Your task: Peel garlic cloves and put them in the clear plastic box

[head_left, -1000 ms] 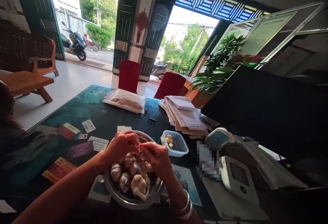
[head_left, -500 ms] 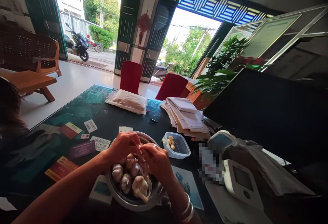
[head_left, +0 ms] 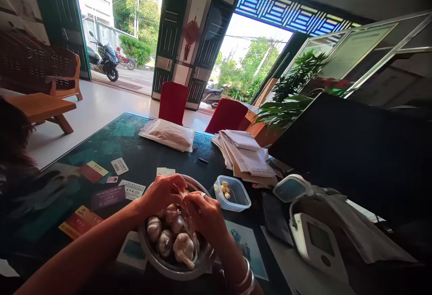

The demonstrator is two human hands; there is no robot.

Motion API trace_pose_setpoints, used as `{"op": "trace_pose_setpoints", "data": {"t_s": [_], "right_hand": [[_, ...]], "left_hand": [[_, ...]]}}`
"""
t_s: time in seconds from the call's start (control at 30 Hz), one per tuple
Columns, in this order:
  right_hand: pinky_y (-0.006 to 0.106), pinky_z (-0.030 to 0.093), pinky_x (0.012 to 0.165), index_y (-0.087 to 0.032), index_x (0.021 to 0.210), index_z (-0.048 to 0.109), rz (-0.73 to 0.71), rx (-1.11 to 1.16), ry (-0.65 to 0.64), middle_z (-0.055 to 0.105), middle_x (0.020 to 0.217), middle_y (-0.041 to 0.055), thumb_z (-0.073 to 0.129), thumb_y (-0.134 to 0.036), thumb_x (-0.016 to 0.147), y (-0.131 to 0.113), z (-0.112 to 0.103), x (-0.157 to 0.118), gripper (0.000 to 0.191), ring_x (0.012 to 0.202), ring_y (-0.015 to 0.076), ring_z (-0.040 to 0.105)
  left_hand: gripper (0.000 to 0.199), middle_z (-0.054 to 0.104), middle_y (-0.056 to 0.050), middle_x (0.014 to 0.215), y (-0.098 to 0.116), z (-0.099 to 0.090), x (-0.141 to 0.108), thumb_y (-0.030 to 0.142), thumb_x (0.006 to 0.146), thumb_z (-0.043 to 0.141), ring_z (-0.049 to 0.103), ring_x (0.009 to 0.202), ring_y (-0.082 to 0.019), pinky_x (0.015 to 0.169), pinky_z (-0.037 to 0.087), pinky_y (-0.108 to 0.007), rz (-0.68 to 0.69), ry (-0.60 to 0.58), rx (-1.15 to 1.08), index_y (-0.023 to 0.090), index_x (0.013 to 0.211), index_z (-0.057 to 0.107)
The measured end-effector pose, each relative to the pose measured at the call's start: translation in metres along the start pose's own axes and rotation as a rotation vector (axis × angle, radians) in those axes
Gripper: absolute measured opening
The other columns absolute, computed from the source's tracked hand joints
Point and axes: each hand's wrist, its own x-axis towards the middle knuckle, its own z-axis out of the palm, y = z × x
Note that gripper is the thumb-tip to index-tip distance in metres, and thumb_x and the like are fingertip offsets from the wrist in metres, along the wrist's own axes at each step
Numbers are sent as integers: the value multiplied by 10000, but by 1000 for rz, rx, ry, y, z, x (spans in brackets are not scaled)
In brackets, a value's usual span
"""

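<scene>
The left hand and the right hand meet over the far part of a round metal bowl. Their fingertips come together and pinch a small bit of garlic. The bit is at the right end of the left hand and at the left end of the right hand, so it sits right between them. Fingers hide most of it, so I cannot tell its full shape.

Whole garlic bulbs lie in the bowl, below the hands and nearer to the person. One big bulb has a long stem that points to the near side.

A clear plastic box stands on the dark table, just to the right of the bowl and a little farther away. Pale cloves lie in it, on its left side. The right hand is nearer to this box than the left hand, and does not touch it. A pile of papers is farther off, behind the box.
</scene>
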Motion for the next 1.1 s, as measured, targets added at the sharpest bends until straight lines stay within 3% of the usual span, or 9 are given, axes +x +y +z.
{"op": "trace_pose_setpoints", "data": {"t_s": [0.33, 0.57, 0.87, 1.1], "right_hand": [[239, 428, 538, -186, 747, 518, -68, -225, 11, 589, 658, 30, 390, -159, 913, -4, 5, 0, 212, 559, 135, 563], [253, 431, 544, -193, 738, 486, -44, -262, -24, 561, 645, 27, 347, -159, 914, -3, 6, 0, 227, 557, 137, 536], [270, 436, 546, -200, 729, 460, 46, -268, 70, 562, 654, 24, 354, -159, 900, 3, 3, 2, 204, 572, 146, 542], [268, 431, 548, -206, 738, 456, 75, -277, 129, 542, 648, 9, 393, -166, 873, 7, 1, 3, 154, 565, 144, 527]], "left_hand": [[235, 628, 29, 695, -2, 1, 1, 90, 599, 703, 633, 611, -123, 560, 479, -186, 3, -6, -30, 157, 793, 589], [287, 652, 4, 752, -3, 2, 0, 138, 591, 744, 639, 651, -140, 594, 502, -209, 13, -15, -40, 158, 840, 601], [419, 677, -22, 833, 1, 3, 0, 212, 598, 773, 653, 694, -155, 647, 519, -237, 57, -57, -117, 175, 979, 603], [432, 683, -56, 947, 2, 2, 0, 105, 655, 691, 669, 835, -196, 709, 533, -265, 59, -110, -257, 180, 1070, 594]]}}
